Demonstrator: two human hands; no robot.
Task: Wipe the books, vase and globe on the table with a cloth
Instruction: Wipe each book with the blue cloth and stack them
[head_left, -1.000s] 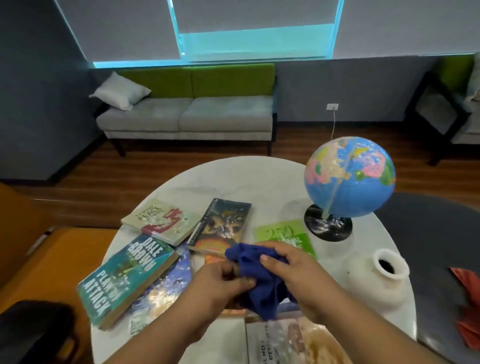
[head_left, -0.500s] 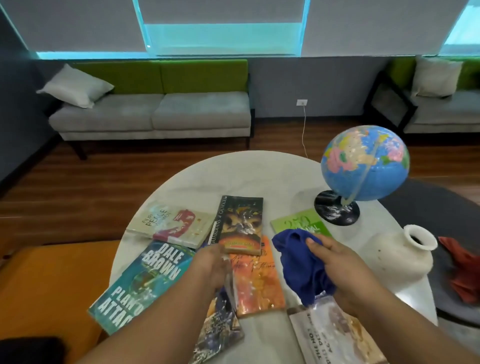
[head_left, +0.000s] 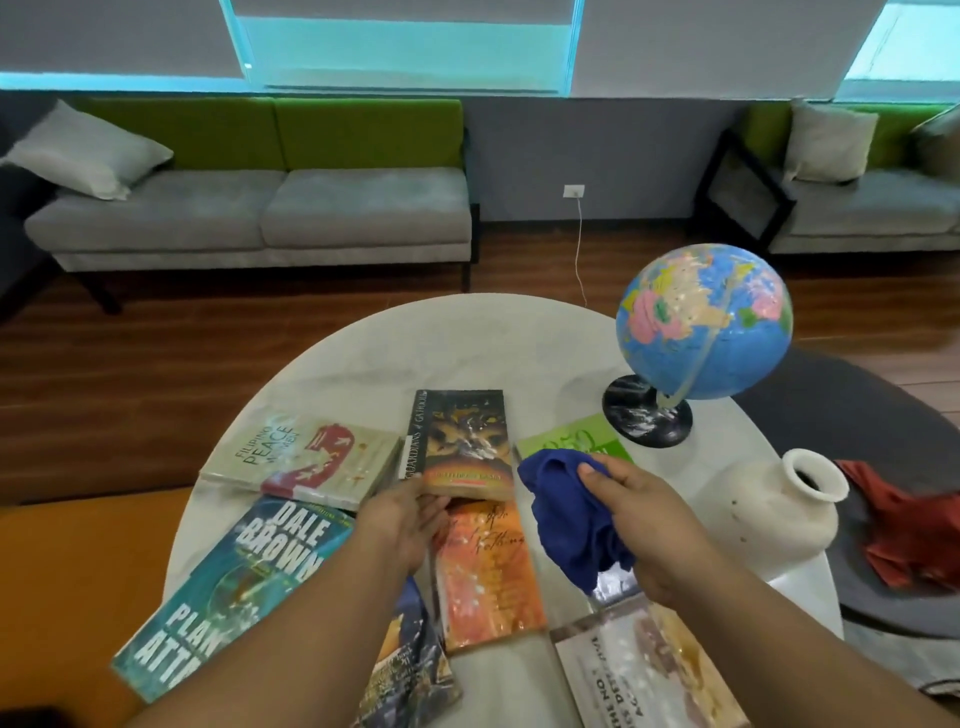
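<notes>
Grips crumpled blue cloth (head_left: 566, 519) in right hand (head_left: 644, 512), fingers curled tight. Touches near edge of dark glossy paperback book (head_left: 460, 441) with left hand (head_left: 408, 512), fingers bent, hold unclear. Lies 12 o'clock of left hand, long axis 12-to-6, cloth at 3 o'clock.

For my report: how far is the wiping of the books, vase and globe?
No item looks clearly wiped. In hand: the right hand holds the blue cloth; the left hand grips the dark book. Left: the other books, the vase and the globe, both untouched.
</notes>
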